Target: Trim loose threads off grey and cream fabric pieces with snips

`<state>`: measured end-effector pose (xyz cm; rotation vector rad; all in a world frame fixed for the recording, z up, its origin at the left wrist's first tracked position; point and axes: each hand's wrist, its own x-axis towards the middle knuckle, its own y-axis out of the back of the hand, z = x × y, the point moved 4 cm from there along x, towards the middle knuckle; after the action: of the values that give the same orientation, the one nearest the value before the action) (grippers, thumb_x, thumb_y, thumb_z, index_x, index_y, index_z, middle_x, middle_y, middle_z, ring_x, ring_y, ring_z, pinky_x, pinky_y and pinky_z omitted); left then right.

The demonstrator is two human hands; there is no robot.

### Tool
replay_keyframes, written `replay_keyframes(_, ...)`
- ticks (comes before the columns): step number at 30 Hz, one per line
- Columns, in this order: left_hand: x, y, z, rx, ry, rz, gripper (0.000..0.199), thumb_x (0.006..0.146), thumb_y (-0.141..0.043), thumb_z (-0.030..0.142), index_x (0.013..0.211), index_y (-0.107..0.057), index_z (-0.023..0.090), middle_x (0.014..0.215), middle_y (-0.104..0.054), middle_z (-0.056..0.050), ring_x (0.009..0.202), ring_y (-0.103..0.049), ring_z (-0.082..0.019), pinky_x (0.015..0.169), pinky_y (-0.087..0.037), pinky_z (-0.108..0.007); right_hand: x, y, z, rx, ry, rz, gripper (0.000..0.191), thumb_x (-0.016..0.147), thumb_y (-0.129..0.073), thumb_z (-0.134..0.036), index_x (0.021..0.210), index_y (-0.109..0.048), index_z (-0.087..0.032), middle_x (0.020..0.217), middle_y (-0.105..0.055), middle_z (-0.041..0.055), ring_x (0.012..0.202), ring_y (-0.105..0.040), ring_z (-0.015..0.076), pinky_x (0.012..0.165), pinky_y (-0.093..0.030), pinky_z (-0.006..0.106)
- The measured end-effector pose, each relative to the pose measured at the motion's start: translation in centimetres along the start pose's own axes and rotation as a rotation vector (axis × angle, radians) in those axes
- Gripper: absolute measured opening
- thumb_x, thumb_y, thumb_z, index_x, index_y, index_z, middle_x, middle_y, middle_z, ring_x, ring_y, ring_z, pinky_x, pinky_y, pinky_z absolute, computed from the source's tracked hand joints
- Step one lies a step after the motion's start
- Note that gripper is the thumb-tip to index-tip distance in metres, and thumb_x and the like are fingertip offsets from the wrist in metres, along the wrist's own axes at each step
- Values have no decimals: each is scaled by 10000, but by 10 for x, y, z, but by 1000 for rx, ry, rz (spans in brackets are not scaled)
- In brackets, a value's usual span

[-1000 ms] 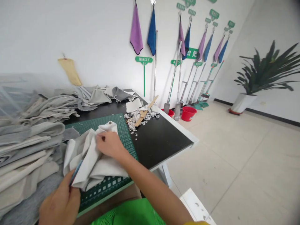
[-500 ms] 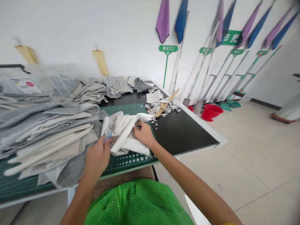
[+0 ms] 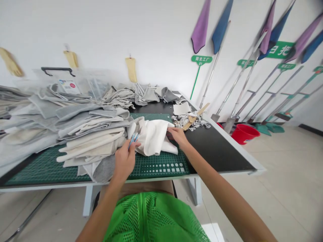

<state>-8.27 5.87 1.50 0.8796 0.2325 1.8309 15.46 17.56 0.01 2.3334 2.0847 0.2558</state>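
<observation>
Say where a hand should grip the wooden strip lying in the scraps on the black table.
Pinch the wooden strip at its far end, coming from above: that end juts out of the scraps toward the table's edge, free of them, and the strip is thin and flat, so a pinch closes across its width. The right hand is nearer.

Two hands [image 3: 124, 161] [image 3: 178, 136], one pair of blue-handled snips [image 3: 133, 140], one red bucket [image 3: 244, 133], and three hanging yellow gloves [image 3: 131, 69].

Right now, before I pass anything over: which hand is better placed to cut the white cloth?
Probably the left hand: it holds the blue-handled scissors right at the white cloth. The right hand rests on the cloth, holding no tool.
</observation>
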Motion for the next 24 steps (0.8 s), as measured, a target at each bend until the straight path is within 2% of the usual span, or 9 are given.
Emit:
replay_keyframes(2, -4, 4, 9, -84, -1, 62, 354, 932, -337, 418, 943, -628, 217, 924, -691, -27, 795, -623, -179, 794, -441, -297, -12, 23, -12, -106, 13, -12, 248, 697, -660, -382, 771, -715, -151, 648, -689, 51, 550, -626, 162, 550, -495, 283)
replay_keyframes(4, -1, 4, 20, -190, -6, 96, 341, 932, -342, 415, 962, -611, 207, 847, -672, -21, 744, -604, -162, 736, -445, -277, -23, 44, -34, -171, 115, 86, 317, 717, -645, -451, 759, -705, -142, 607, -667, 51, 507, -607, 148, 509, -471, 254)
replay_keyframes(7, 21, -8, 31, -313, -22, 57, 326, 920, -370, 416, 977, -602, 195, 712, -598, 2, 641, -539, -135, 623, -419, -246, -34, 49, -67, -77, 270, 237, 429, 759, -571, -542, 814, -693, -135, 636, -664, 59, 513, -592, 138, 460, -436, 228)
replay_keyframes(10, 58, -33, 31, -486, 36, -84, 294, 866, -450, 412, 872, -611, 166, 623, -521, 16, 534, -459, -104, 495, -353, -215, -27, 14, -78, 94, 216, 93, 436, 738, -590, -558, 836, -685, -144, 757, -692, 82, 620, -620, 152, 459, -440, 213)
replay_keyframes(12, 78, -55, 24, -702, 179, -273, 268, 824, -497, 395, 813, -592, 145, 564, -473, 31, 446, -396, -77, 405, -273, -198, -15, -21, -72, 191, 105, -64, 410, 703, -639, -540, 821, -680, -149, 835, -701, 96, 706, -642, 167, 515, -485, 225)
replay_keyframes(14, 86, -71, 16, -864, 331, -404, 230, 792, -530, 378, 764, -550, 151, 535, -476, 36, 395, -374, -63, 356, -221, -186, -2, -54, -58, 289, -13, -148, 392, 671, -681, -514, 793, -670, -141, 822, -700, 101, 704, -650, 172, 569, -519, 253)
replay_keyframes(17, 81, -83, 8, -885, 375, -431, 245, 791, -528, 395, 708, -501, 166, 496, -500, 29, 349, -382, -63, 326, -205, -179, 11, -87, -35, 397, -99, -175, 338, 658, -699, -466, 725, -643, -140, 713, -687, 86, 610, -636, 168, 566, -529, 279)
replay_keyframes(21, 60, -97, 2, -901, 427, -443, 267, 818, -517, 398, 698, -501, 160, 434, -493, 25, 313, -396, -69, 324, -221, -176, 5, -99, -16, 459, -106, -241, 269, 715, -632, -434, 756, -636, -168, 732, -697, 73, 627, -655, 192, 531, -537, 299)
replay_keyframes(24, 56, -99, -1, -993, 445, -448, 215, 842, -478, 340, 747, -514, 150, 455, -492, 28, 327, -397, -68, 335, -228, -178, -3, -93, -13, 579, -106, -279, 195, 771, -557, -374, 821, -633, -201, 879, -706, 57, 812, -677, 174, 697, -562, 294)
